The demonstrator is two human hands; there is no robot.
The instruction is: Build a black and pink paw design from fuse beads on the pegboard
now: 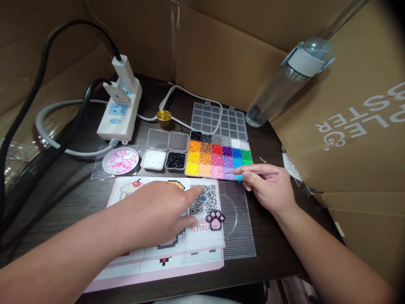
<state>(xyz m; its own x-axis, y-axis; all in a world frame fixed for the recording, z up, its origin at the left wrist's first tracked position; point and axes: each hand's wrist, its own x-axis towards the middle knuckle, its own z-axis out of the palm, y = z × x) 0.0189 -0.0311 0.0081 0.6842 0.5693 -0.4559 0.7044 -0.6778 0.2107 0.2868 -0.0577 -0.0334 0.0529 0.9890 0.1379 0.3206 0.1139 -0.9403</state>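
My left hand (164, 211) lies over a printed pattern sheet (126, 211), index finger and thumb apart, with nothing seen between them. Just right of its fingertips is a pink and black bead paw (215, 220) on a clear pegboard (242, 228), which partly overlaps the sheet's QR code (202, 196). My right hand (268, 185) pinches pink tweezers (259, 172). Their tips reach left over the lower purple compartments of a sectioned bead box (217, 160). Whether a bead sits in the tips is too small to tell.
Small boxes of white beads (153, 160) and black beads (175, 161) stand beside a dish of pink beads (120, 161). Behind are a gold cup (163, 119), a power strip (120, 112) with cables and a leaning water bottle (281, 90). Cardboard walls (221, 50) enclose the table.
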